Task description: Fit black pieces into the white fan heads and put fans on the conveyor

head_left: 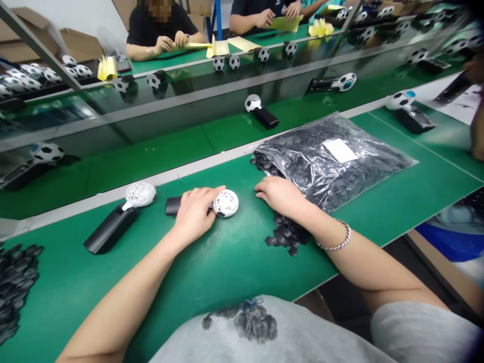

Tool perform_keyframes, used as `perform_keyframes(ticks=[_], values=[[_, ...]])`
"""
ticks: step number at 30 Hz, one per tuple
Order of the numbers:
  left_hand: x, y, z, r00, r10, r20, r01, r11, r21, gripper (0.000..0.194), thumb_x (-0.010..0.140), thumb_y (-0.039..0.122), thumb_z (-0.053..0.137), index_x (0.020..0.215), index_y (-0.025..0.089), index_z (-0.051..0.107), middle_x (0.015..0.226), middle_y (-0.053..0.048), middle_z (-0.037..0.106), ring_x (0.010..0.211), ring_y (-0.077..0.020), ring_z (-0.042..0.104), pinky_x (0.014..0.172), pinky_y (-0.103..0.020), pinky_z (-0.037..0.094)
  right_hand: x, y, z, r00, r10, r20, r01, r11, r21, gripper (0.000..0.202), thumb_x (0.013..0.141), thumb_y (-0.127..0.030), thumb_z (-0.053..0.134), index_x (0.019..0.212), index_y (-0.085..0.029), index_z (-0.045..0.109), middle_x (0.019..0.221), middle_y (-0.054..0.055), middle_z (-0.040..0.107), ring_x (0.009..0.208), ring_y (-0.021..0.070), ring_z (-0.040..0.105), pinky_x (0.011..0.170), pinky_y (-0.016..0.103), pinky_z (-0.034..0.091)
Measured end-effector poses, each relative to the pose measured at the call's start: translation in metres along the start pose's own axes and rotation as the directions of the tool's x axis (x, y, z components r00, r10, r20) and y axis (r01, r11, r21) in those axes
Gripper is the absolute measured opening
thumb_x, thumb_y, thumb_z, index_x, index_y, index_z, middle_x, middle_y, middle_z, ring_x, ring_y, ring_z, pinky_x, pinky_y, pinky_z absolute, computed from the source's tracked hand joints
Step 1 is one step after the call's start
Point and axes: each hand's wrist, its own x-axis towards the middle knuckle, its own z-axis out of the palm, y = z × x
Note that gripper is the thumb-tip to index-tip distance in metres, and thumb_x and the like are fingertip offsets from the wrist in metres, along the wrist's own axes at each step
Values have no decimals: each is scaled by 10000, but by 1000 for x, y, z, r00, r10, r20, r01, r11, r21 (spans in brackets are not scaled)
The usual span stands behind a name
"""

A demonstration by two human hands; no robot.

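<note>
My left hand [195, 212] is closed around a device with a soccer-ball head [226, 203], a white openwork ball on a black handle that lies flat on the green table. Some black patches show on this ball. My right hand [282, 195] hovers over loose black pieces [289, 234], its fingertips pinched together; whatever they hold, if anything, is hidden. Beside it lies a clear plastic bag [363, 171] full of small black pieces, some spilling from its mouth. Left of my left hand rests another device with an all-white openwork ball [139, 194] and a black handle.
A metal rail [204, 165] separates the table from a green conveyor belt [181, 146] carrying similar ball-headed devices [260, 110]. More black pieces [17, 287] are heaped at the left edge. Across the line, co-workers' hands [172, 43] handle yellow sheets. Another person's arm shows at far right.
</note>
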Motion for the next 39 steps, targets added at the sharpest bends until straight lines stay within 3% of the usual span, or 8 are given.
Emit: perform_keyframes(ticks=[4, 12, 16, 24, 29, 32, 35, 39], values=[[1, -3, 1, 999, 48, -13, -48, 999, -23, 589, 698, 91, 449, 1258, 271, 467, 1117, -21, 604, 1028, -234, 496, 885, -403, 341, -5, -6, 1, 999, 40, 12, -39, 998, -50, 146, 840, -170, 536, 920, -154, 657, 888, 86, 637, 824, 223, 603, 666, 281, 420], [3, -6, 3, 995, 96, -32, -97, 994, -40, 571, 711, 71, 438, 1245, 268, 482, 1111, -14, 609, 1040, -210, 502, 984, -425, 285, 1, 13, 0, 992, 78, 102, -93, 983, 156, 83, 807, -205, 590, 885, -183, 611, 882, 46, 620, 775, 169, 593, 641, 241, 415], [3, -6, 3, 993, 116, -38, -117, 992, -41, 580, 712, 70, 433, 1253, 275, 469, 1116, -7, 608, 1049, -203, 503, 1004, -431, 270, 1, 18, -2, 996, 62, 65, -75, 970, 230, 166, 759, -205, 655, 912, -156, 611, 947, 72, 601, 768, 155, 592, 681, 239, 439], [3, -7, 3, 991, 128, -30, -129, 991, -34, 585, 713, 77, 415, 1264, 269, 459, 1120, -21, 609, 1060, -214, 502, 1003, -448, 273, 2, 24, -6, 993, 10, 121, -52, 936, 348, 76, 731, -87, 615, 758, -157, 599, 751, 21, 632, 684, 135, 584, 635, 224, 424], [4, -8, 2, 989, 145, -29, -146, 989, -21, 592, 712, 67, 414, 1270, 263, 446, 1106, -7, 615, 1047, -203, 495, 1025, -449, 246, -2, 17, -5, 997, -67, 27, 43, 852, 522, 52, 765, -152, 587, 798, -184, 564, 673, -18, 594, 625, 118, 562, 596, 222, 418], [5, -8, 3, 990, 139, -29, -139, 990, -21, 589, 716, 66, 409, 1273, 256, 444, 1108, -8, 614, 1047, -201, 491, 1037, -455, 227, -5, 4, -2, 994, -103, -41, 97, 632, 769, 83, 817, -230, 538, 881, -184, 565, 707, -16, 601, 614, 112, 586, 613, 236, 462], [7, -9, 3, 990, 137, -17, -138, 990, -34, 577, 724, 72, 411, 1270, 254, 448, 1115, -9, 612, 1055, -201, 490, 1040, -462, 222, -6, -7, 2, 988, -123, -91, 137, 454, 880, 165, 795, -267, 583, 923, -165, 602, 748, 6, 623, 658, 126, 604, 648, 259, 496], [7, -9, 3, 991, 133, -13, -134, 990, -44, 556, 741, 85, 411, 1269, 253, 447, 1128, -11, 608, 1057, -202, 489, 1041, -469, 222, -7, -14, 4, 932, -167, -320, 355, 589, 726, 131, 805, -233, 599, 899, -185, 676, 817, 30, 618, 747, 133, 583, 720, 277, 478]])
